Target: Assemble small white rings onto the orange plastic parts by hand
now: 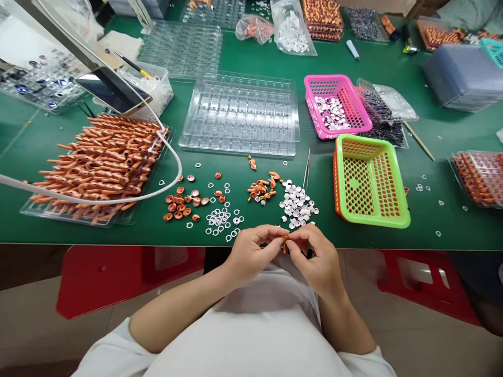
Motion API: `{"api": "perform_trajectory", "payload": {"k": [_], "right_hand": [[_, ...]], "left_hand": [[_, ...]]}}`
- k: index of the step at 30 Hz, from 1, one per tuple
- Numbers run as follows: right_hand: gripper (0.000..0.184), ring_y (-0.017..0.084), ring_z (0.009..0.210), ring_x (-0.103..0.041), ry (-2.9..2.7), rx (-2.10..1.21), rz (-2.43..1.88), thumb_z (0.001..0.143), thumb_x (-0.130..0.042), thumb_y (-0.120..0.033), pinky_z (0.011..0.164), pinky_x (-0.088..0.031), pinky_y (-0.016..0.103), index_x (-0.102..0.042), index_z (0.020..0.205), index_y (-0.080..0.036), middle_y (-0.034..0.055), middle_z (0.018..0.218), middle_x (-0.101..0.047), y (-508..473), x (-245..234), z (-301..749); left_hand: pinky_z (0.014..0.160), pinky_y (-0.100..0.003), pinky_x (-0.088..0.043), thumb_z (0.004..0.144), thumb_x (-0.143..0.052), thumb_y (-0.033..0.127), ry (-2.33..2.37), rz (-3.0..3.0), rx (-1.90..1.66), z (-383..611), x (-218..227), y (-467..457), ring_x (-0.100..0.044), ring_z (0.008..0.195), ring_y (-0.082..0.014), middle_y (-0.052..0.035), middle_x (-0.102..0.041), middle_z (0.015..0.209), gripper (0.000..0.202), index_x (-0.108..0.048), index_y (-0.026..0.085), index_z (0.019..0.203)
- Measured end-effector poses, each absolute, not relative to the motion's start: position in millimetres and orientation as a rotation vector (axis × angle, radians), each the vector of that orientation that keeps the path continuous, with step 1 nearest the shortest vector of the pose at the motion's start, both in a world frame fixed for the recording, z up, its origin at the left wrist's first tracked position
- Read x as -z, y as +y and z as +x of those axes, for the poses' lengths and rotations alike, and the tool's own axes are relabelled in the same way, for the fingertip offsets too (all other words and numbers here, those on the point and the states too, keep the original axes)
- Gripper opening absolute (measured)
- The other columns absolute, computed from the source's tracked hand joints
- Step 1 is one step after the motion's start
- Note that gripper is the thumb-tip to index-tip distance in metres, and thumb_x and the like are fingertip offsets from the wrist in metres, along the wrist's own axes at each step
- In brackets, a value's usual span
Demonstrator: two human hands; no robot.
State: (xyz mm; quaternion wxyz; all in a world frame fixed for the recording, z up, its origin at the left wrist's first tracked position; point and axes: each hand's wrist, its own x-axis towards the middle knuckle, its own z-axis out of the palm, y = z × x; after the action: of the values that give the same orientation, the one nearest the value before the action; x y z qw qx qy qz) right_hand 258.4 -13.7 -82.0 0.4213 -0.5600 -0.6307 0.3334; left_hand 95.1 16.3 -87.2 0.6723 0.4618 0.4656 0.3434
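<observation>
My left hand (251,250) and my right hand (314,256) meet at the near edge of the green table (432,104), fingertips pinched together on one small orange part (285,239). Just beyond the hands lie small heaps: white rings (220,219), orange caps (184,201), orange pieces (261,188) and white discs (297,205). Thin tweezers (306,168) lie past the discs.
A tray of orange parts (98,167) with a white cable (173,178) over it sits at left. Clear plastic trays (241,112) stand in the middle. A green-orange basket (369,180) and a pink basket (336,104) holding white discs are at right. Red stools stand below.
</observation>
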Motion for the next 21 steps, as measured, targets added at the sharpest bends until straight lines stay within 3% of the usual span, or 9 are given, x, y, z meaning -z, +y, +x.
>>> {"api": "perform_trajectory", "payload": {"k": [14, 21], "right_hand": [[0.01, 0.01, 0.058, -0.046, -1.508, -0.926, -1.429, 0.086, -0.056, -0.015, 0.05, -0.036, 0.022, -0.056, 0.078, -0.019, -0.0021, 0.07, -0.052, -12.5, 91.8, 252.7], [0.009, 0.01, 0.059, -0.044, -1.532, -0.817, -1.399, 0.088, -0.055, -0.014, 0.052, -0.035, 0.022, -0.056, 0.081, -0.019, -0.0023, 0.072, -0.051, -13.3, 95.1, 252.7]], "left_hand": [[0.071, -0.025, -0.059, 0.079, -0.063, 0.022, 1.171, 1.234, -0.841, 101.5, 93.8, 11.1, -0.072, 0.076, -0.018, -0.0048, -0.076, 0.084, 0.018, -0.076, 0.017, 0.089], [0.073, -0.022, -0.058, 0.082, -0.06, 0.021, 1.143, 1.303, -0.804, 99.9, 92.4, 17.3, -0.072, 0.079, -0.0169, -0.0033, -0.076, 0.088, 0.019, -0.076, 0.018, 0.092]]}}
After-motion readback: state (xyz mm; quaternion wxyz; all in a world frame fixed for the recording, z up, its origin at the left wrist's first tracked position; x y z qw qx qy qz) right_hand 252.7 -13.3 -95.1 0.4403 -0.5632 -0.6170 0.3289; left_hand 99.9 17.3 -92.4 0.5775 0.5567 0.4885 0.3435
